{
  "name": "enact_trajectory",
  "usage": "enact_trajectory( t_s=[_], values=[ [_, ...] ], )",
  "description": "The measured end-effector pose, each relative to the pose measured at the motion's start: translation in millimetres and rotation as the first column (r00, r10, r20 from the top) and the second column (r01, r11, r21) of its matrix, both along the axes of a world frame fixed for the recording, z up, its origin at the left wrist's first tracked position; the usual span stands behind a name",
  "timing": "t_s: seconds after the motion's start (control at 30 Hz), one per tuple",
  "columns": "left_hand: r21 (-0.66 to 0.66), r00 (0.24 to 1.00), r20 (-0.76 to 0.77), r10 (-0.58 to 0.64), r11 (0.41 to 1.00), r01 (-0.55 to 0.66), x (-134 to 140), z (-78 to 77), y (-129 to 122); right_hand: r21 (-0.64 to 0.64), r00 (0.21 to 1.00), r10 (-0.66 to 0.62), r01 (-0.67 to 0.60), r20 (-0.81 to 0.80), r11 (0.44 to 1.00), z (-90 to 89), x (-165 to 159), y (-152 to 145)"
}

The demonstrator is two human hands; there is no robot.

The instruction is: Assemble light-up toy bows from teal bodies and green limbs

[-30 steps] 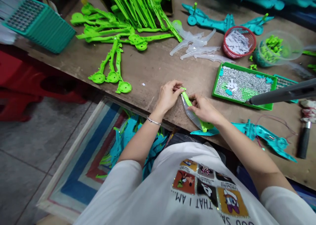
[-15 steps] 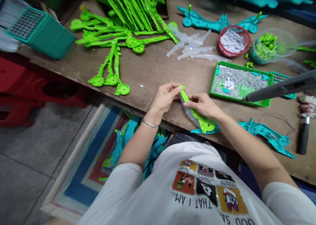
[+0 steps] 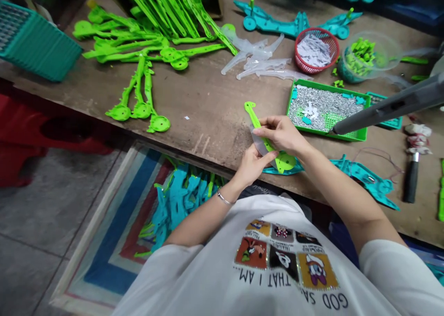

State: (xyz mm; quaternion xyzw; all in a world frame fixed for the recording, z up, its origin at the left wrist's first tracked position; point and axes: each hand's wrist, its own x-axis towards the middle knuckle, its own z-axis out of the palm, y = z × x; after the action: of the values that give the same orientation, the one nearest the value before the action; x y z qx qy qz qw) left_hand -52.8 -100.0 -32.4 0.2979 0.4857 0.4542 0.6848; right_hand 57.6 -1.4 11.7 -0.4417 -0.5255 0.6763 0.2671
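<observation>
Both hands grip a long bright green plastic part [image 3: 255,118] with a clear plastic piece [image 3: 257,143] along its left side. My right hand [image 3: 280,133] pinches it at mid-length. Lower down, near the round end, my left hand [image 3: 255,164] is closed on it, thumb lying on the green. The hooked far end sticks out beyond my fingers. Beneath the round end lies a teal plastic part [image 3: 368,175] along the front of the table, partly hidden by my right forearm. A green tray [image 3: 362,135] of small metal pins stands beyond my right hand.
Green plastic parts [image 3: 140,94] lie at the left, more of them heaped behind. Clear pieces [image 3: 258,59], a red basket [image 3: 317,68] and a clear tub [image 3: 350,71] stand at the back. A grey bar [image 3: 381,105] juts in over the tray; a hammer [image 3: 411,177] lies right.
My left hand has left the far tip of the green part and come down towards its round end. My right hand still holds the middle. The view has shifted slightly.
</observation>
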Motion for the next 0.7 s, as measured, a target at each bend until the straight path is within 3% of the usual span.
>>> enact_trajectory(
  t_s=[0.13,0.3,0.37,0.7],
  values=[
    [0.010,0.999,-0.014,0.036,0.999,-0.036,5,-2.7,4,-0.007,1.000,0.022,-0.022,-0.020,1.000,4.1,21,-2],
    [0.045,0.997,-0.058,0.041,0.998,-0.038,5,-3.8,4,-0.133,0.931,0.328,-0.308,0.161,0.942,12.5,77,-6],
    [0.067,0.995,-0.091,0.044,0.997,-0.038,5,-3.6,5,-0.170,0.899,0.387,-0.356,0.207,0.919,13.3,91,-8],
    [0.203,0.949,-0.272,0.157,0.974,-0.103,12,-0.5,12,-0.176,0.941,0.294,-0.265,0.167,0.948,8.4,89,-7]
  ],
)
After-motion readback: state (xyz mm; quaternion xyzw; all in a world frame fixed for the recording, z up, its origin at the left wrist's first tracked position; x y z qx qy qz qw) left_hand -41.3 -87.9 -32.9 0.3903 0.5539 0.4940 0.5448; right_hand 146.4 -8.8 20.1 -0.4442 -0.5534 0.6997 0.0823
